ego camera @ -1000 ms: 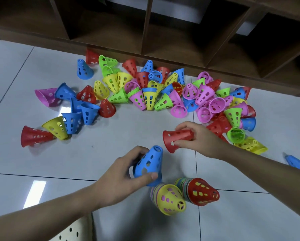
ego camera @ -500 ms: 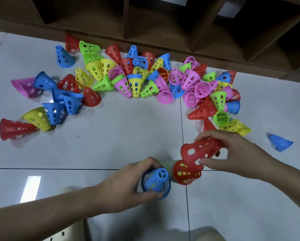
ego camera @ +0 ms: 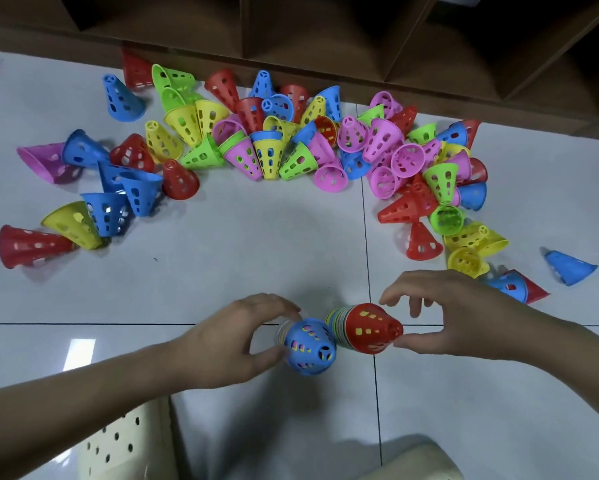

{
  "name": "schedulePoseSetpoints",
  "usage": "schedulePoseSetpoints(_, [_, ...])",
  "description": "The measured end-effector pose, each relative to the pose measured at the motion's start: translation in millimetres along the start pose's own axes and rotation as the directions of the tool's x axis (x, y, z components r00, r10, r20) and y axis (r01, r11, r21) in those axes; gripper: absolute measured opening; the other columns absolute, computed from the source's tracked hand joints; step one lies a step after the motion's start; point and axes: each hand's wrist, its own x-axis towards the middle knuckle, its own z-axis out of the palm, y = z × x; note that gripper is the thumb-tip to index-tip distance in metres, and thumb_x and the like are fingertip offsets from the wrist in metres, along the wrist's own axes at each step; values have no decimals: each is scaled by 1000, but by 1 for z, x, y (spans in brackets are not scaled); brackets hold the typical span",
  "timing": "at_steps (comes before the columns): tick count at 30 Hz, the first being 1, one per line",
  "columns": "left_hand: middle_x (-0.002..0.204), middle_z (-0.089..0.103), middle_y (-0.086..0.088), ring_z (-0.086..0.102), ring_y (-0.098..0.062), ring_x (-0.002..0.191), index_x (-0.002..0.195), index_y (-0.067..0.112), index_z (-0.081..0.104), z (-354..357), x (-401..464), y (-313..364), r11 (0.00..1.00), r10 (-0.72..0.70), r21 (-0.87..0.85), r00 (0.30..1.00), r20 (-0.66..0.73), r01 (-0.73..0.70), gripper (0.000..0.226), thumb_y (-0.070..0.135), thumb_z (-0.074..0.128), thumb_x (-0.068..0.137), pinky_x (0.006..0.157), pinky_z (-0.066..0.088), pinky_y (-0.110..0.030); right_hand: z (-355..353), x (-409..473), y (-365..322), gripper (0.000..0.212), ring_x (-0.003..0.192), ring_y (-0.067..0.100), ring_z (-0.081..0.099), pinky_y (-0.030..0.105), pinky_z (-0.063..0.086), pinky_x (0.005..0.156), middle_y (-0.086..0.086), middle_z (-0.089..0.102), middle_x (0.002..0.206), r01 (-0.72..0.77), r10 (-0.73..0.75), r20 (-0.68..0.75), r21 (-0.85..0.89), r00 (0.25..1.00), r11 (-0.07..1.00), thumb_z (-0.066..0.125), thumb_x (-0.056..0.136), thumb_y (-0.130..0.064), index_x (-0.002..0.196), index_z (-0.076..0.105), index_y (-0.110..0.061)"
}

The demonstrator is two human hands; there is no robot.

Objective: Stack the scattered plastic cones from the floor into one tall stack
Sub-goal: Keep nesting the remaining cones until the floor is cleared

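Note:
Two stacks of cones stand close together on the white floor, seen from above. One is topped by a blue cone [ego camera: 309, 346], the other by a red cone [ego camera: 371, 328]. My left hand [ego camera: 235, 344] wraps the blue-topped stack, thumb below and fingers over its far side. Just right of the red-topped stack is my right hand [ego camera: 457, 320]; its fingers are spread and lifted, and only the thumb touches the red cone's tip. Several loose cones [ego camera: 270, 157] in red, blue, yellow, green and pink lie in an arc farther back.
A dark wooden shelf unit [ego camera: 326, 39] runs along the back. Stray cones lie at the far left [ego camera: 28, 245] and far right [ego camera: 570, 266]. A cream perforated plastic object [ego camera: 118, 441] sits at the bottom edge under my left forearm.
My right hand carried a red cone down and set it on the red-topped stack, then spread its fingers. My left hand pressed the blue cone onto the other stack and still holds it.

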Motion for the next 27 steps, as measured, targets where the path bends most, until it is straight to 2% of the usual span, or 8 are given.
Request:
schedulePoseSetpoints(5, [122, 64, 14, 58, 2, 116, 121, 22, 65, -27, -5, -29, 989, -124, 70, 988, -95, 131, 37, 41, 57, 89, 102, 41, -15, -4, 26, -5, 32, 89, 9, 61, 22, 48, 72, -19, 63, 103, 19, -19, -12, 48, 1000, 999, 70, 79, -54, 106, 61, -41])
schedulePoseSetpoints(9, [119, 63, 11, 58, -6, 112, 118, 24, 64, -60, -19, -68, 945, -247, 152, 935, -254, 291, 35, 40, 54, 89, 100, 39, -14, 1, 81, -20, 23, 87, 10, 60, 15, 44, 72, -17, 65, 98, 20, -16, -22, 172, 1000, 985, 78, 82, -37, 102, 67, -32])
schedulePoseSetpoints(11, [125, 61, 1, 56, -16, 116, 121, 19, 62, -78, -31, -91, 892, -283, 262, 907, -313, 369, 34, 30, 63, 88, 102, 40, -23, 9, 118, -28, 21, 85, 12, 62, 18, 47, 69, -12, 67, 98, 44, -39, -26, 233, 999, 972, 79, 83, -30, 102, 69, -27])
schedulePoseSetpoints(14, [138, 51, -18, 50, -39, 124, 128, 10, 56, -103, -49, -126, 699, -302, 514, 857, -419, 497, 53, 19, 77, 80, 101, 46, -49, 29, 177, -40, 21, 84, 9, 64, 29, 54, 71, -8, 68, 103, 47, -36, -38, 335, 999, 941, 77, 85, -25, 103, 68, -23])
schedulePoseSetpoints(18, [147, 38, -28, 41, -50, 130, 142, 6, 43, -133, -63, -157, 563, -418, 463, 719, -555, 684, 79, 18, 83, 74, 106, 40, -59, 52, 243, -62, 28, 87, 11, 66, 17, 49, 69, -6, 65, 114, 39, -25, -38, 468, 999, 883, 76, 86, -24, 112, 65, -23])
schedulePoseSetpoints(22, [157, 28, -22, 34, -46, 139, 153, 18, 27, -159, -71, -182, 533, -453, 521, 745, -489, 666, 95, 29, 83, 77, 112, 37, -58, 64, 305, -81, 45, 102, 11, 57, 15, 45, 79, -8, 56, 131, 155, -142, -71, 250, 987, 956, 71, 88, -25, 131, 57, -22])
schedulePoseSetpoints(25, [156, 28, -19, 37, -43, 137, 156, 20, 25, -174, -69, -190, 532, -411, 597, 799, -438, 601, 97, 33, 82, 78, 110, 39, -54, 69, 346, -96, 60, 129, 16, 45, 28, 38, 107, 0, 47, 148, 254, -242, -140, 74, 960, 964, 69, 87, -21, 143, 49, -19])
schedulePoseSetpoints(27, [148, 36, -19, 44, -42, 127, 155, 20, 26, -182, -66, -193, 512, -388, 642, 821, -419, 570, 98, 30, 82, 75, 104, 43, -52, 73, 365, -106, 68, 142, 22, 34, 34, 26, 120, 4, 39, 155, 292, -296, -130, -49, 946, 955, 67, 87, -18, 150, 41, -18])
